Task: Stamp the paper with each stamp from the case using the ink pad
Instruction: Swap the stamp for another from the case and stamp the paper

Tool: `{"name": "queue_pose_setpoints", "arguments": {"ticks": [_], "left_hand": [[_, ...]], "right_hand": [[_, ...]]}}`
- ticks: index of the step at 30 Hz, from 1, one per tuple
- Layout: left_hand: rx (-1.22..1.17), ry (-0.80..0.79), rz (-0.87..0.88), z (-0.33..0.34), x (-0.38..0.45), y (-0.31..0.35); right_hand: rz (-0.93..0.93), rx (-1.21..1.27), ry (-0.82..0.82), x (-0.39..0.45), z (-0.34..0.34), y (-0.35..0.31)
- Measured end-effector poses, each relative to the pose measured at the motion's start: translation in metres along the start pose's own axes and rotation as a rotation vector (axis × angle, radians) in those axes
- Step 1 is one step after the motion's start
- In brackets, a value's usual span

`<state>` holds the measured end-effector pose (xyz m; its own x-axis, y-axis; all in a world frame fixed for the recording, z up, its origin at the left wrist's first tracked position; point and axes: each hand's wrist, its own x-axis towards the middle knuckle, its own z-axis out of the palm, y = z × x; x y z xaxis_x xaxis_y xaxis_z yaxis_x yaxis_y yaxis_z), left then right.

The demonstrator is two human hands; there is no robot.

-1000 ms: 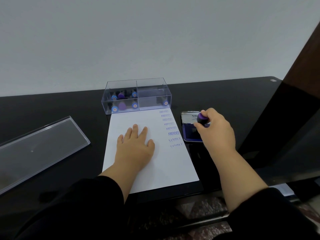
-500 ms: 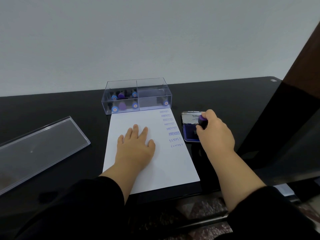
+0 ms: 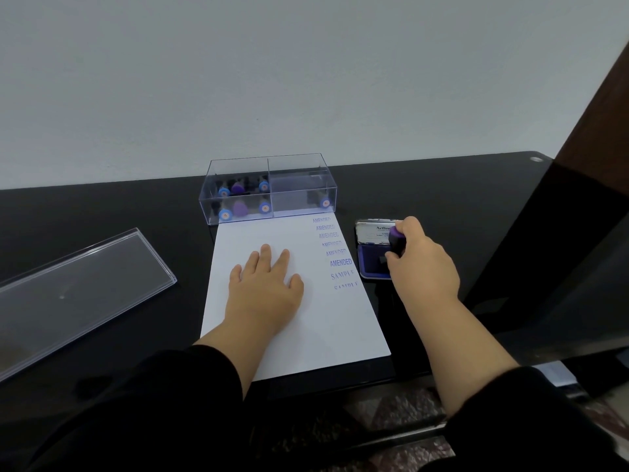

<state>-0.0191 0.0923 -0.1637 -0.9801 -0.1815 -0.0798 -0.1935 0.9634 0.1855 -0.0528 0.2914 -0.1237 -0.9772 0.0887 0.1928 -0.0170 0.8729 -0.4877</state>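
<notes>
Right hand (image 3: 422, 264) pinches the light, rigid stamp (image 3: 396, 241) by its purple knob; ink pad (image 3: 372, 264) lies directly beneath.

Ahead of the left fingers (image 3: 269, 257) the open-topped case (image 3: 269, 189) blocks the far edge of the paper (image 3: 316, 321); bare paper lies between them. Just beyond the right fingers (image 3: 408, 229) stands the raised ink pad lid (image 3: 372, 231). Bare desk (image 3: 425, 195) continues behind it. Far left of the left fingers lies the case lid (image 3: 78, 287).
</notes>
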Motion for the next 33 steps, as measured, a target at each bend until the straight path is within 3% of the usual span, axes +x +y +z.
{"name": "queue_pose_setpoints", "arguments": {"ticks": [15, 21, 33], "left_hand": [[-0.021, 0.005, -0.004, 0.0, -0.001, 0.001], [-0.03, 0.01, -0.002, 0.001, -0.001, 0.001], [-0.028, 0.004, -0.005, 0.0, 0.0, 0.0]], "right_hand": [[-0.091, 0.171, 0.054, -0.02, -0.004, -0.006], [-0.13, 0.266, -0.019, -0.032, -0.004, -0.015], [-0.22, 0.164, -0.149, -0.048, 0.0, -0.025]]}}
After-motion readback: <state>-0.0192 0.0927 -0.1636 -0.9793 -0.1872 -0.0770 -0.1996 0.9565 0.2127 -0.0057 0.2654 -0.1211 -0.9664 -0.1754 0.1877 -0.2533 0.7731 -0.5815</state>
